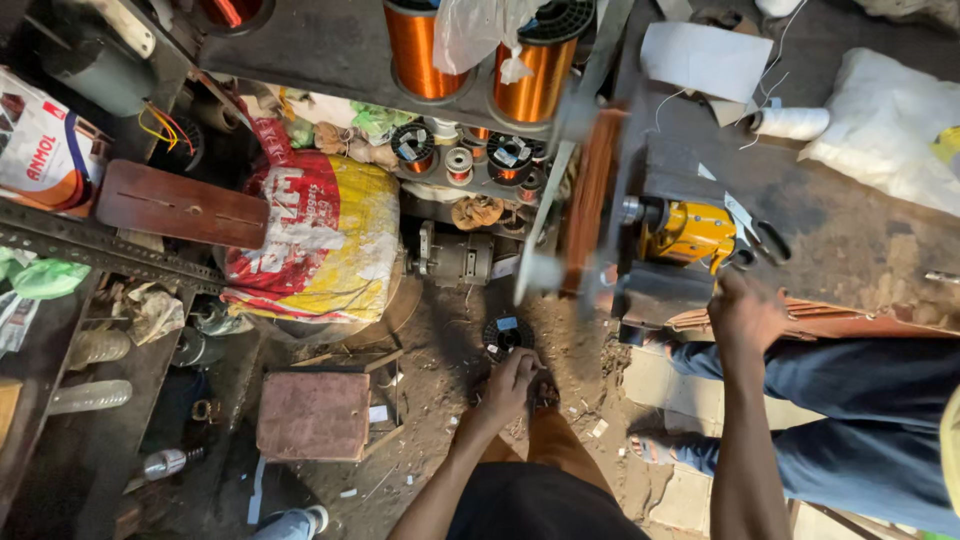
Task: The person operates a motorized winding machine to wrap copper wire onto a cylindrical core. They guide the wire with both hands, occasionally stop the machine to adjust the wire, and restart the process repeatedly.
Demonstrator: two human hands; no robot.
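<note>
1. left hand (pixel 512 385) is down low over the dirt floor (pixel 440 380), fingers curled, resting by the person's knee. what it has hold of, if anything, cannot be told; the fingers hide the palm.
2. small dark spool (pixel 503 333) with a pale label stands on the floor just beyond the left hand, near it, not clearly touching.
3. right hand (pixel 745 312) is at the winding machine (pixel 650 250), at the near edge of the workbench (pixel 860 230). fingers are bent over the machine's lower right part. whether they clamp anything cannot be told.
4. machine has a yellow housing (pixel 690 232) just above the right hand. a blurred copper-wire coil (pixel 585 200) sits on its left side.
5. black-handled scissors (pixel 762 240) lie on the bench right of the yellow housing.
6. two big copper wire spools (pixel 480 55) stand on a shelf at top centre, smaller spools (pixel 470 155) below them.
7. red and yellow sack (pixel 320 235) lies left of centre. a brown box (pixel 313 415) sits on the floor left of the left hand.
8. white thread cone (pixel 792 123) lies on the bench top right.
9. another person's legs in blue trousers (pixel 850 400) are at right, foot in a sandal (pixel 650 448).
</note>
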